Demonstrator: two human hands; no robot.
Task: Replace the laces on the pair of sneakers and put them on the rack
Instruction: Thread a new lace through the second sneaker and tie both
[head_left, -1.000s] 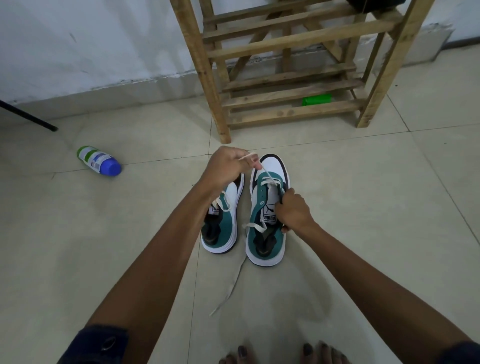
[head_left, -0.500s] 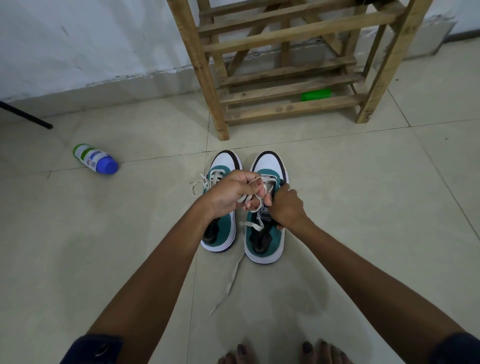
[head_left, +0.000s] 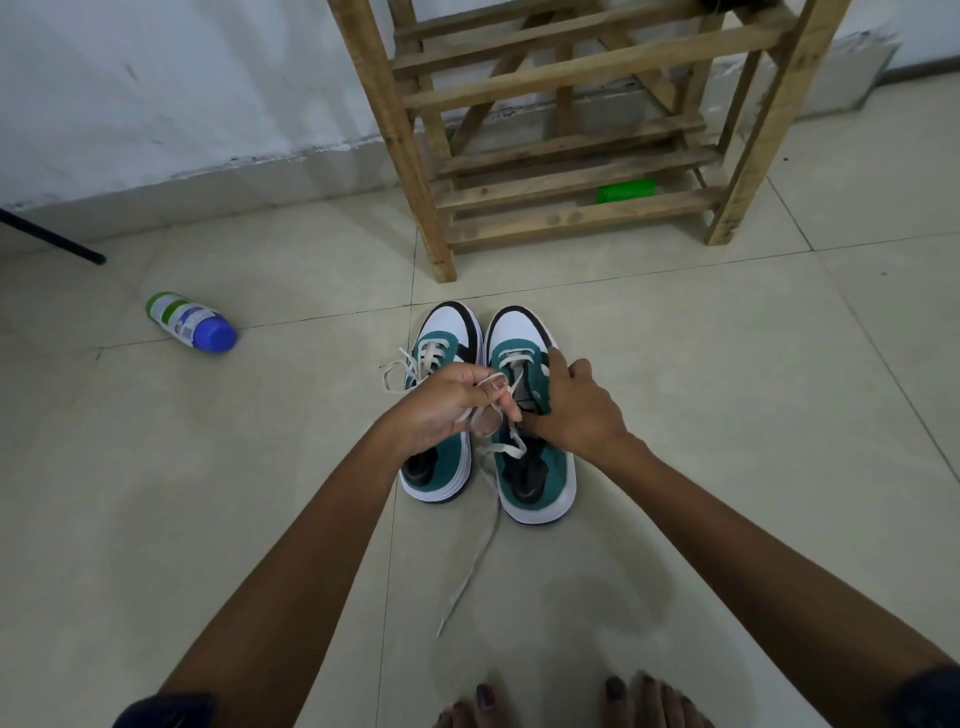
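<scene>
Sneakers (head_left: 488, 410) sit on the floor before the rack (head_left: 571, 130) — your left hand (head_left: 447, 405) pinches the lace (head_left: 511, 447), right hand (head_left: 571, 410) grips the shoe; tug hard and the lace slips out.

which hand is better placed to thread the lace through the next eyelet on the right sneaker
Probably the left hand: it already pinches the lace over the right sneaker. The right hand grips that sneaker's side, so it looks better left steadying it.
</scene>
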